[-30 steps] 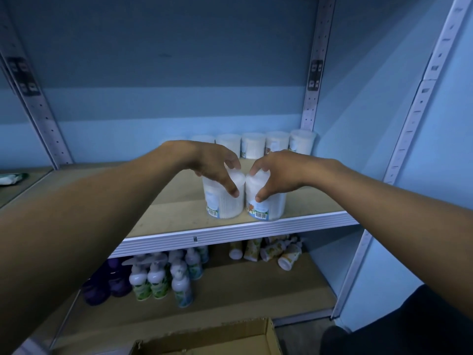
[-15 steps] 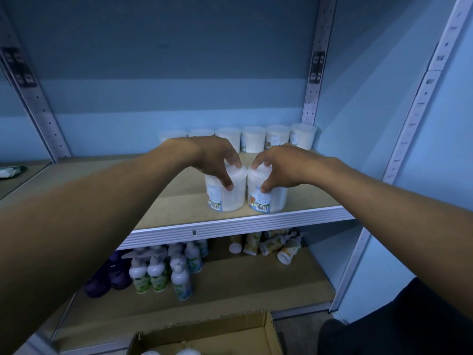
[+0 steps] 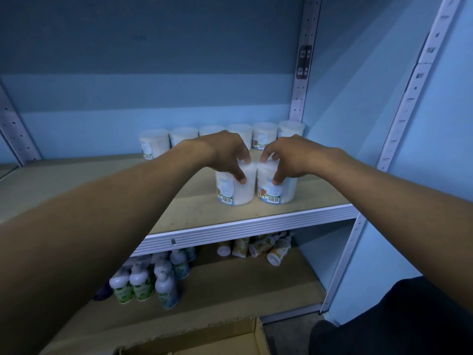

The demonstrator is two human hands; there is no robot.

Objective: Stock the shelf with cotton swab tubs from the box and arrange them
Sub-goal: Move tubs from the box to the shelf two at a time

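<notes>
Two clear cotton swab tubs stand side by side on the wooden shelf (image 3: pixel 76 185), a little back from its front edge. My left hand (image 3: pixel 225 152) grips the top of the left tub (image 3: pixel 235 193) with curled fingers. My right hand (image 3: pixel 289 155) grips the top of the right tub (image 3: pixel 279 193) the same way. The two tubs touch or nearly touch. A row of several more tubs (image 3: pixel 156 144) lines the shelf's back wall, partly hidden behind my hands. The cardboard box (image 3: pixel 230 339) shows at the bottom edge.
A metal rail (image 3: pixel 243 229) fronts the shelf. Perforated uprights (image 3: pixel 302 80) stand at the back right and far right. On the lower shelf stand white-capped bottles (image 3: pixel 143 283), with several small bottles lying on their sides (image 3: pixel 268 249) at the right.
Both hands and the two tubs have moved slightly deeper onto the shelf. The camera has shifted, and more of the back row shows on the left.
</notes>
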